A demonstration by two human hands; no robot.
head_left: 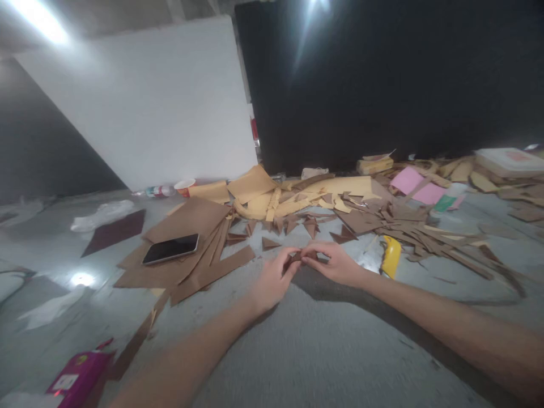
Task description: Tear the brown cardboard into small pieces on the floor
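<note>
My left hand point(272, 280) and my right hand point(335, 263) meet over the grey floor, both pinching a small brown cardboard piece point(300, 256) between their fingertips. The piece is dark and folded, largely covered by my fingers. Just beyond my hands lie several small brown cardboard triangles point(270, 244). A yellow tool point(391, 256) lies on the floor right of my right hand.
A phone point(171, 249) rests on brown cardboard sheets point(187, 249) to the left. Heaps of brown and yellow cardboard scraps point(340, 195) stretch across the back. A pink sheet point(414, 184), a paper cup point(185, 186), a bottle point(155, 191) and a magenta box point(79, 377) lie around.
</note>
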